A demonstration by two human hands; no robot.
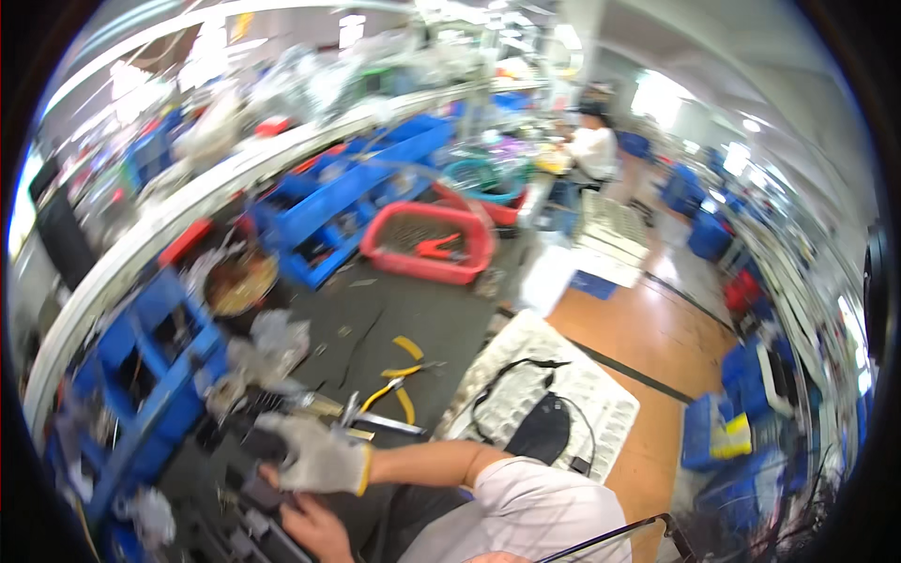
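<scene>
My right hand [324,457], in a whitish knitted glove with a yellow cuff, reaches in over the dark bench. Its fingers close around a dark, blocky part [260,488], whose kind is too blurred to tell. Just below it my bare left hand [316,527] grips the same part from the near side, fingers bent. Several dark bar-shaped parts [267,537] lie under and beside the hands. Beyond the glove, a metal caliper-like tool [385,422] rests on the bench next to yellow-handled pliers [402,389].
Blue bins [155,366] line the left and back. A red tub [427,244] holds small parts and a red-handled tool. On the right, a white moulded tray [601,418] carries a black pouch [540,430] and cable. A person [593,150] sits farther off.
</scene>
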